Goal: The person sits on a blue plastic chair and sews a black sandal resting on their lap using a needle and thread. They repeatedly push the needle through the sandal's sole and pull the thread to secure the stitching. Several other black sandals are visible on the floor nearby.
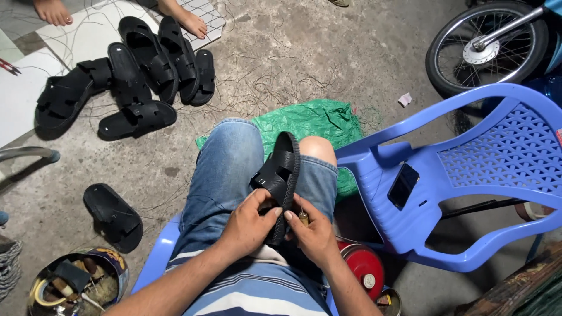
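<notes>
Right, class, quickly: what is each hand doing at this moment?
Left hand: closed on the black sandal resting on the lap.
Right hand: gripping the same sandal's edge, with a small tool held in its fingers.

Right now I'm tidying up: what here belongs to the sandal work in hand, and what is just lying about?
In hand: sandal, held by left hand and right hand; sandal pile; tool tin.
Lying about: phone, blue chair, wheel, green bag.
</notes>
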